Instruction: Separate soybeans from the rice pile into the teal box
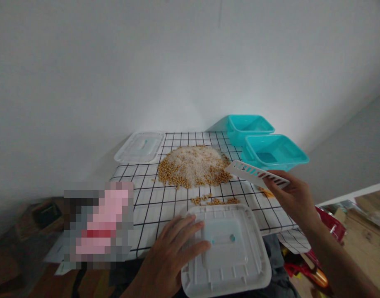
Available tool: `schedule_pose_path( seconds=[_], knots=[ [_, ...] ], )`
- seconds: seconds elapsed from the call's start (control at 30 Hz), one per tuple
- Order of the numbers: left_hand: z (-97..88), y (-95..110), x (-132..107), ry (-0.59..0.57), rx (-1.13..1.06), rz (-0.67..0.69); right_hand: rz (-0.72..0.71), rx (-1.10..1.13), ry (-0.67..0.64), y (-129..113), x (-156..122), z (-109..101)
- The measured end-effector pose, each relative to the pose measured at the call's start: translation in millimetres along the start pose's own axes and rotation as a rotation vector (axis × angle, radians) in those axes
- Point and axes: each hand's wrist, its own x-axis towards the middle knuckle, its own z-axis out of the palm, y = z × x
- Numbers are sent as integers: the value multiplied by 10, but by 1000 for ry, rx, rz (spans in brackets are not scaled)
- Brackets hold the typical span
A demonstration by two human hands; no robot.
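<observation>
A translucent white plastic lid (227, 265) lies at the near table edge, partly overhanging it. My left hand (174, 248) rests on the lid's left side, fingers spread over its top. My right hand (292, 196) grips a white slotted plastic piece (252, 173) by its right end; seen nearly edge-on, its full shape is unclear. Its far end is by the right edge of a mixed pile (194, 165) of white grains, apparently rice, and yellow-brown beans like soybeans. A few loose beans (221, 201) lie between pile and lid.
Two turquoise plastic containers (277, 138) stand at the back right. Another clear lid (140, 147) is at the back left. A black-and-white checked cloth (149, 198) covers the table against the wall. A pixelated pink patch (106, 219) is at the left. Boxes and red packages (331, 225) lie lower right.
</observation>
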Motion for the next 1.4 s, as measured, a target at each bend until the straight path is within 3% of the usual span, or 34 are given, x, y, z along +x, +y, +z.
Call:
schedule_pose_path(
  seconds=[0.2,0.73,1.0,1.4],
  knots=[
    [-3,0,5,27,-3,6,-19,-108,84,-30,-155,-33],
    [41,-4,-15,14,-35,-19,20,-116,54,107,-227,-70],
    [52,-7,-11,23,-53,-23,78,-37,-27,24,-348,-103],
    [74,-29,-18,20,-35,-11,102,-99,46,196,-410,-200]
  ],
)
